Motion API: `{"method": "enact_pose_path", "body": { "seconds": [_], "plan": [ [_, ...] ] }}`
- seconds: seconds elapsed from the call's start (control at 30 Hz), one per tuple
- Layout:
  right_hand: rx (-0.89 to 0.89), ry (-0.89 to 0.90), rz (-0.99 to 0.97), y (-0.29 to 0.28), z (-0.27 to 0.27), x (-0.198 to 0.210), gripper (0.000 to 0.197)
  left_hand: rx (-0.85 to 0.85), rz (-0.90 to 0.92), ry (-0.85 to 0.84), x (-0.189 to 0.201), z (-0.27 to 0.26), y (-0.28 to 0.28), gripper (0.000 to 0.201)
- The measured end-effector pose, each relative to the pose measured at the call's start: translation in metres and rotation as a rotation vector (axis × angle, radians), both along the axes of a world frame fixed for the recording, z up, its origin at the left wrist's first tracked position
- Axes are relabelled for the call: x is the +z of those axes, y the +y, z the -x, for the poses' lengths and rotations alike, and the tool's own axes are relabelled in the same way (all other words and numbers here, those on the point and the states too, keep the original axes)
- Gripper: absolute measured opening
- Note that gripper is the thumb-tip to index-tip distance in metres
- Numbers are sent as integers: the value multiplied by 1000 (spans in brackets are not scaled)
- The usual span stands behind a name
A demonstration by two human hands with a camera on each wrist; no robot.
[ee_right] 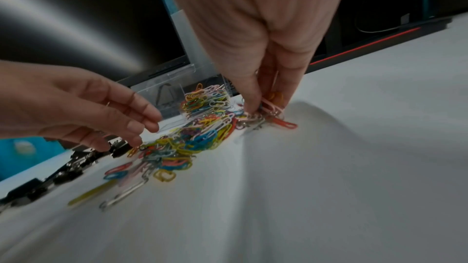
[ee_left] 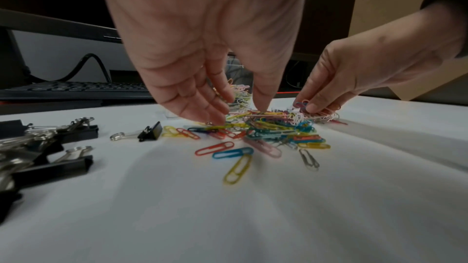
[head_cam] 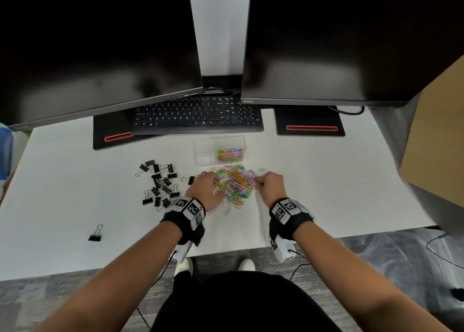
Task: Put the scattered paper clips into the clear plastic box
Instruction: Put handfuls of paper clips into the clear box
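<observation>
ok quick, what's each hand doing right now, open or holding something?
Left hand: open, straight fingers reaching down onto the pile of coloured paper clips.
Right hand: pinching a small bunch of paper clips at the pile's edge.

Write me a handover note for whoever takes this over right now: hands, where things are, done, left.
Left hand: fingers spread, tips down on the left edge of the paper clip pile, gripping nothing clearly.
Right hand: pinching a few clips at the pile's right edge.
Clear plastic box: open, just beyond the pile; right compartment part filled with clips, left compartment looks empty.
Done: one batch boxed.
Left: most of the pile, plus strays around it. Black binder clips to the left are not part of the job.
</observation>
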State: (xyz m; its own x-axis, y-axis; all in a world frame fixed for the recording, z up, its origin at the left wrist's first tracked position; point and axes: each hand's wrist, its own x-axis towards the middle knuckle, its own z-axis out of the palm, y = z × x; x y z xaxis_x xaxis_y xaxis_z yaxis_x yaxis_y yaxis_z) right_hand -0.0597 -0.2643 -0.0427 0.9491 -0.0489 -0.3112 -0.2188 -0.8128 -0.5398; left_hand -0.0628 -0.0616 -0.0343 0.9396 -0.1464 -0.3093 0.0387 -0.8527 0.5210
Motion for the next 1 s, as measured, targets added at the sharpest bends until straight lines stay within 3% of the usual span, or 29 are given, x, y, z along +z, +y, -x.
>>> {"method": "enact_pose_path", "body": {
  "seconds": [0.17,0.27,0.3,0.4,0.5,0.63,0.7,0.8,0.87,1.0],
  "plan": [
    [-18,-160,-5,-9,2,8,35,59,126,-42,10,-4,-10,31],
    [-111,-162,-97,-10,-2,16,22,128,219,-63,16,-5,-22,24],
    [-129,-186,-147,-8,-4,20,13,166,277,-45,16,-6,-27,26],
    [-162,-212,-319,7,-10,39,17,358,535,87,17,-9,-43,43],
    [-31,-192,-361,23,-14,55,20,526,724,205,26,-13,-60,57],
    [48,-149,-385,29,-15,66,21,602,651,227,21,-19,-61,65],
    [49,-161,-387,21,-15,67,20,622,756,288,13,-23,-58,56],
    [-27,-159,-315,-2,-13,56,23,675,829,323,10,-21,-53,41],
    [3,-84,-155,-18,-8,42,27,688,826,308,10,-19,-49,36],
    [205,140,119,-28,10,14,72,690,817,281,3,-17,-45,33]
  ]
}}
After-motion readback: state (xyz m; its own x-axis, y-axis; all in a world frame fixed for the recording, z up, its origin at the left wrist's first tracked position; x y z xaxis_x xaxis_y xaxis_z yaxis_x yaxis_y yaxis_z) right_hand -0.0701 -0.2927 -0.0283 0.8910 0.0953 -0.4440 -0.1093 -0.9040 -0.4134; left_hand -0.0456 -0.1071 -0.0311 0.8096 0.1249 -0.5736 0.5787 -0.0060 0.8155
